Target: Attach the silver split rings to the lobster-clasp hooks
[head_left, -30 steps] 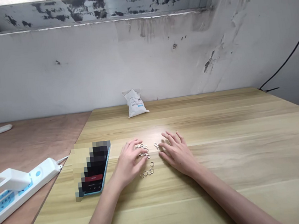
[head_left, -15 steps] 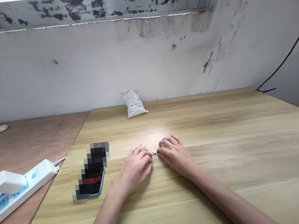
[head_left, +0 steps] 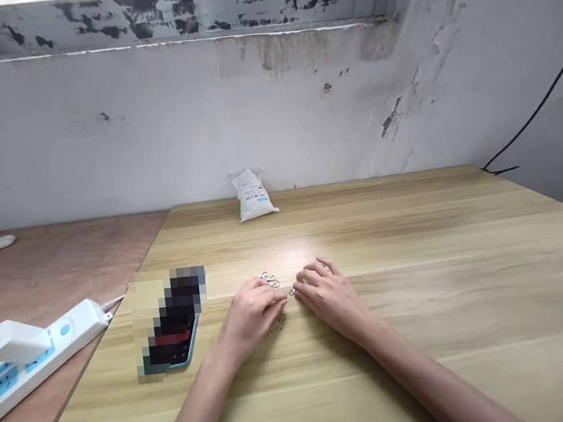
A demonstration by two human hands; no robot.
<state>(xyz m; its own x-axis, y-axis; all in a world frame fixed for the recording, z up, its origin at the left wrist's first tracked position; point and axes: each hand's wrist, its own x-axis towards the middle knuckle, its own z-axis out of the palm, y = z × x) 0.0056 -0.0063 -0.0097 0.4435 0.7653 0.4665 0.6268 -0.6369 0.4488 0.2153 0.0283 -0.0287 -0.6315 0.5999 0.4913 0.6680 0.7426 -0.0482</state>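
Observation:
Both hands rest close together on the light wooden table (head_left: 415, 237). My left hand (head_left: 250, 315) has its fingers curled and pinched at a small metal clasp. My right hand (head_left: 328, 295) is curled too, its fingertips pinching a small metal clasp (head_left: 291, 292) between the two hands. A few metal clasps (head_left: 270, 279) lie just beyond my left fingers. Several small metal rings (head_left: 279, 321) lie under the left fingertips, partly hidden.
A phone (head_left: 173, 330) lies left of my left hand. A white power strip (head_left: 29, 351) with a plugged adapter sits on the brown table at the far left. A small white bag (head_left: 252, 195) stands by the wall. A black cable (head_left: 529, 124) runs down the right wall.
Both hands went from spread flat to curled, and came together over the clasps. The camera view shifted slightly to the right.

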